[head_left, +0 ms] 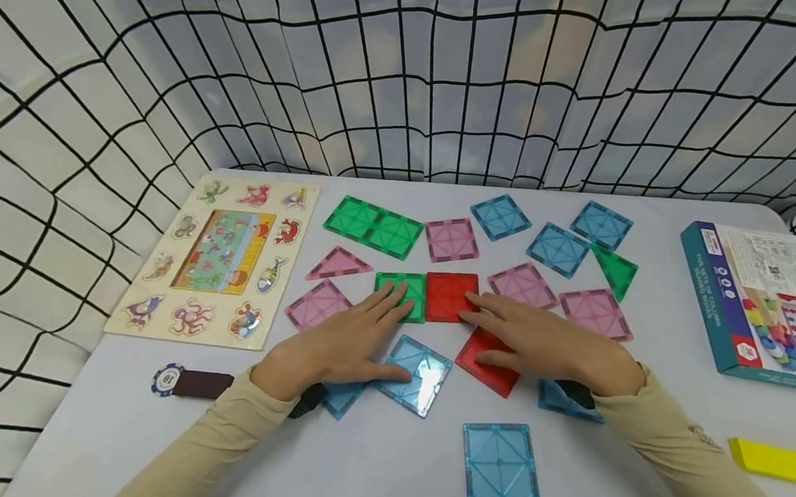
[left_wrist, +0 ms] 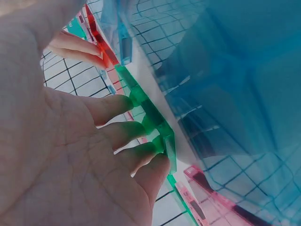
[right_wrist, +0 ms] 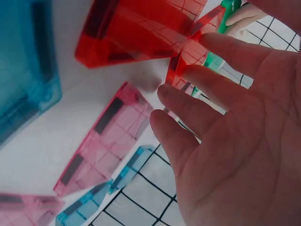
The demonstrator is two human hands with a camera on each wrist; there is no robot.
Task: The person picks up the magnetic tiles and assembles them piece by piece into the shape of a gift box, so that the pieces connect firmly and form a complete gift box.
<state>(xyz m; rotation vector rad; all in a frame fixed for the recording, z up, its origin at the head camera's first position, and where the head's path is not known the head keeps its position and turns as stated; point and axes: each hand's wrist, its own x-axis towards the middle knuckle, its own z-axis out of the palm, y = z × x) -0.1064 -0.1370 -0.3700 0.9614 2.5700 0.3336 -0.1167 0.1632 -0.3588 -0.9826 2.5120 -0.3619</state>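
My left hand [head_left: 341, 345] lies with spread, straight fingers, its fingertips on a green square magnetic tile [head_left: 419, 291]. That tile's right edge meets a red square tile [head_left: 450, 299]. My right hand [head_left: 545, 342] touches the red tile's right edge with extended fingertips, while its thumb lies over a second, tilted red tile [head_left: 502, 380]. Beneath the left thumb is a shiny blue tile [head_left: 425, 369]. In the left wrist view, fingers [left_wrist: 127, 134] press along the green tile [left_wrist: 150, 110]; in the right wrist view, fingers [right_wrist: 207, 89] reach the red tile [right_wrist: 176, 70].
Pink tiles [head_left: 451, 241], blue tiles [head_left: 558, 249] and green tiles [head_left: 375, 226] lie around the hands. A sea-animal puzzle board [head_left: 119, 318] is at left, a boxed game [head_left: 773, 301] at right. A poker chip [head_left: 166, 379] and a yellow block [head_left: 781, 462] lie nearer. Black netting surrounds the table.
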